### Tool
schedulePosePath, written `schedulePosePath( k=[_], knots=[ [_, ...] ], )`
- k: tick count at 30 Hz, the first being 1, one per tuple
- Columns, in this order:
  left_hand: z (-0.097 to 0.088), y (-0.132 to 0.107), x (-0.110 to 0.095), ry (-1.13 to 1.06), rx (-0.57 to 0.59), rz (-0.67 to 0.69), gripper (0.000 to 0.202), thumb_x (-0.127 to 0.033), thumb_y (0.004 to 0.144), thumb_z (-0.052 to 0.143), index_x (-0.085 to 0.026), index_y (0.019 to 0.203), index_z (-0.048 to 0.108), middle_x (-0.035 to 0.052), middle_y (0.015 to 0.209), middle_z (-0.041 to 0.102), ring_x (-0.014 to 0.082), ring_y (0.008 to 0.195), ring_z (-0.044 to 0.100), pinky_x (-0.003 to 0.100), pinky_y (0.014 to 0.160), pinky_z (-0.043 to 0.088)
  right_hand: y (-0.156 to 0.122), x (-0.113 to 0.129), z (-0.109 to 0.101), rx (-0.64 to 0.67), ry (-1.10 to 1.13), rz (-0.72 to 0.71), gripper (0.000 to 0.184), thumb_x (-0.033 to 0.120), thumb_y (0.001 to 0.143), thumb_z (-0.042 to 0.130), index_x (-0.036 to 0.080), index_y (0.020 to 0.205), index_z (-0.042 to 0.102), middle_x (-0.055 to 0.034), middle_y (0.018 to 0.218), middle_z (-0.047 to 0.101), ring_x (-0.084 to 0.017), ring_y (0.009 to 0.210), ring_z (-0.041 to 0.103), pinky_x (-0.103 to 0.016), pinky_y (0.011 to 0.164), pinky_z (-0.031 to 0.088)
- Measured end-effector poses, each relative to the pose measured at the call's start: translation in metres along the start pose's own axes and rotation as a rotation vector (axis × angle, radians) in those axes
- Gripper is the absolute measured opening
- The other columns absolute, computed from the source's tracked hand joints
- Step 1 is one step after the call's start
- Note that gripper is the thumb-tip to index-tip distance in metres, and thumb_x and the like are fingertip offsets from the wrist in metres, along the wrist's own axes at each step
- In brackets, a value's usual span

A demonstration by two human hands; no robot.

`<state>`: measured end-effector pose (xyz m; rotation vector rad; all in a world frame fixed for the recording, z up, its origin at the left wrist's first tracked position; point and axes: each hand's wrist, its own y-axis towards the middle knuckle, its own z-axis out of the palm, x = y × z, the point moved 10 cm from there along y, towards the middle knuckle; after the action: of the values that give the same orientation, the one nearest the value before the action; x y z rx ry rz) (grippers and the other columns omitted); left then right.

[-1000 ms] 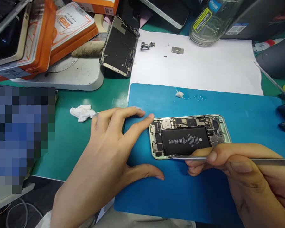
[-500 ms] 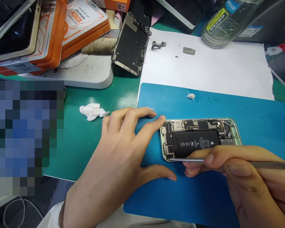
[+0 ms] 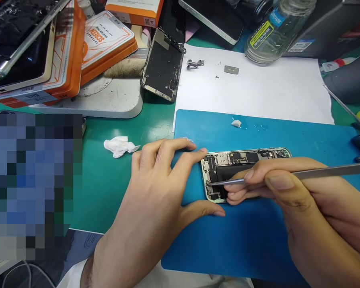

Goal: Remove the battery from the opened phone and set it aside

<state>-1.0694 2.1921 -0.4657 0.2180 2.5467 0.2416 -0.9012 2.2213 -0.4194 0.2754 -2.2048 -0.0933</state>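
An opened phone (image 3: 225,160) with its black battery and circuit boards showing lies on a blue mat (image 3: 288,132). My left hand (image 3: 150,192) rests on the mat, fingers spread, with the index fingertip touching the phone's left end. My right hand (image 3: 291,192) pinches a thin metal tool (image 3: 327,172) and covers the right part of the phone. The tool's tip sits over the lower left of the phone's inside.
A white paper sheet (image 3: 273,92) behind the mat carries small metal parts (image 3: 231,69) and a glass bottle (image 3: 273,30). A detached screen (image 3: 163,66), orange boxes (image 3: 105,40) and a white pad (image 3: 108,100) lie at the back left. A crumpled tissue (image 3: 118,145) lies on the green mat.
My right hand has moved up and left over the phone, bringing the tool from the phone's lower edge onto its inside. The left hand has stayed at the phone's left end.
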Motion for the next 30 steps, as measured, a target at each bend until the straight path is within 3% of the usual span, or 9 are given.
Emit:
schedulePosePath(
  k=[4,11,15,24,30],
  knots=[
    [0.001,0.001,0.001,-0.017,0.017,-0.044,0.082,-0.073,0.075,0.079,-0.026,0.14,0.061,0.009,0.144,0.061,0.0358,0.134,0.049,0.053,0.117,0.033,0.008,0.01,0.005,0.067,-0.135,-0.082,0.026,0.028,0.108,0.056,0.036,0.093,0.075,0.0116,0.102,0.075,-0.007,0.097,0.075,-0.016,0.09,0.061],
    [0.0,-0.001,0.001,-0.044,0.019,-0.069,0.081,-0.072,0.076,0.079,-0.026,0.14,0.06,0.0087,0.143,0.061,0.0344,0.134,0.048,0.051,0.117,0.034,0.026,0.007,0.004,-0.026,-0.175,-0.024,0.024,0.037,0.107,0.06,0.036,0.09,0.076,0.0152,0.098,0.077,0.001,0.092,0.074,-0.002,0.083,0.055],
    [0.001,0.0,0.002,-0.047,0.027,-0.064,0.08,-0.071,0.077,0.079,-0.026,0.14,0.06,0.0083,0.143,0.061,0.0338,0.133,0.048,0.051,0.116,0.035,0.032,0.007,0.01,-0.015,-0.099,0.005,0.026,0.036,0.108,0.057,0.033,0.088,0.074,0.0118,0.092,0.076,-0.002,0.081,0.074,-0.004,0.069,0.057],
    [0.0,0.0,0.001,-0.051,0.028,-0.07,0.079,-0.071,0.078,0.079,-0.026,0.14,0.06,0.0077,0.142,0.061,0.0333,0.132,0.048,0.05,0.115,0.035,0.021,0.014,0.01,0.029,-0.126,-0.104,0.025,0.031,0.109,0.055,0.032,0.091,0.073,0.0117,0.103,0.074,-0.005,0.092,0.074,-0.014,0.082,0.064],
    [0.0,0.001,0.002,-0.071,0.033,-0.071,0.073,-0.07,0.083,0.076,-0.026,0.14,0.059,0.009,0.142,0.061,0.0329,0.133,0.048,0.05,0.115,0.034,0.026,0.009,0.009,-0.016,-0.097,-0.03,0.027,0.031,0.11,0.054,0.032,0.091,0.073,0.0138,0.098,0.074,0.003,0.083,0.071,-0.001,0.08,0.055]
  ],
)
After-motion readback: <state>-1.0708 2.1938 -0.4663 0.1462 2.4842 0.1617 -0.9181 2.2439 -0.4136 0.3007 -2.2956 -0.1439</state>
